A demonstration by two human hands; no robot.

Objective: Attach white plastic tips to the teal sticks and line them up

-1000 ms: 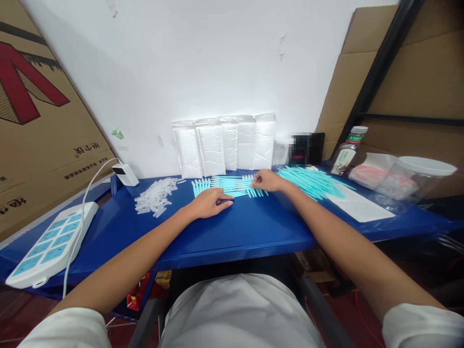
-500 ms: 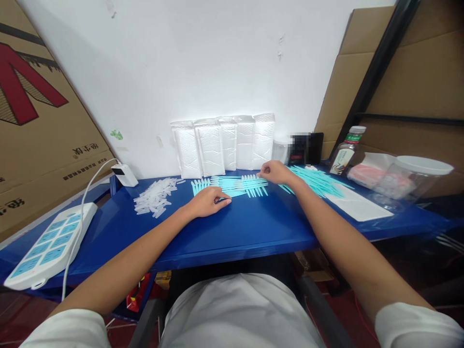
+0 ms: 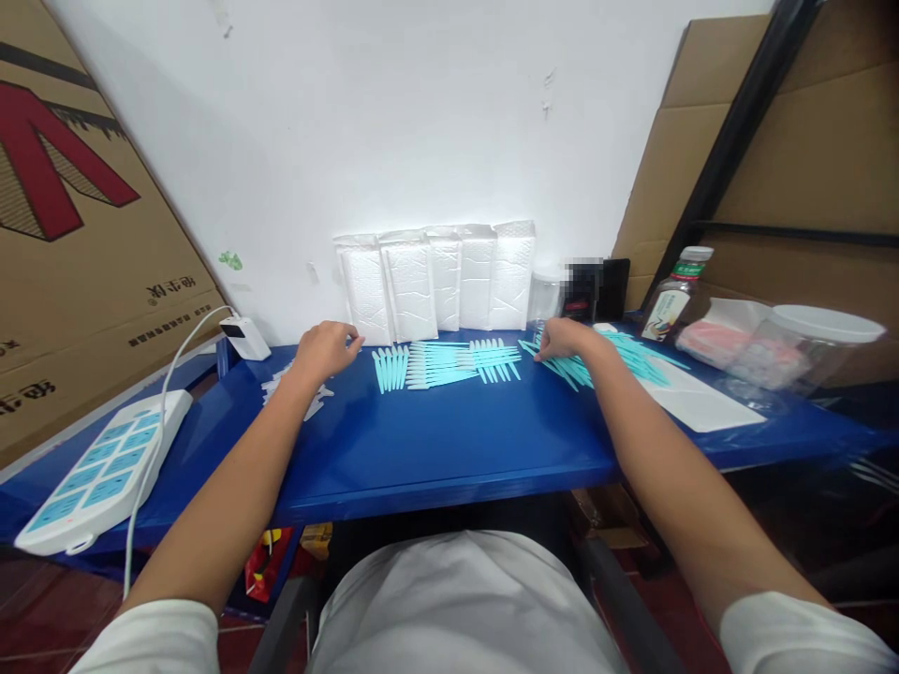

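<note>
My left hand (image 3: 329, 348) is over the right side of a pile of small translucent plastic caps (image 3: 319, 404), its thumb and forefinger pinched together. Whatever is between those fingertips is too small to make out. My right hand (image 3: 566, 339) is closed at the left end of a heap of slim turquoise sticks (image 3: 636, 356), fingertips around a stick there. Between my hands lie capped turquoise sticks (image 3: 442, 363) with pale translucent ends, laid out in neat groups, some upright to me and some crosswise.
White padded mailers (image 3: 412, 285) lean against the wall. A white power strip (image 3: 105, 473) and a small white device (image 3: 244, 339) are at left. At right are a white sheet (image 3: 702, 398), a bottle (image 3: 674, 295), a clear lidded jar (image 3: 807, 351) and a pink package (image 3: 737, 342).
My left hand has moved left from the laid-out sticks to the caps. The right hand has shifted right, from the sticks' right-hand group onto the turquoise heap.
</note>
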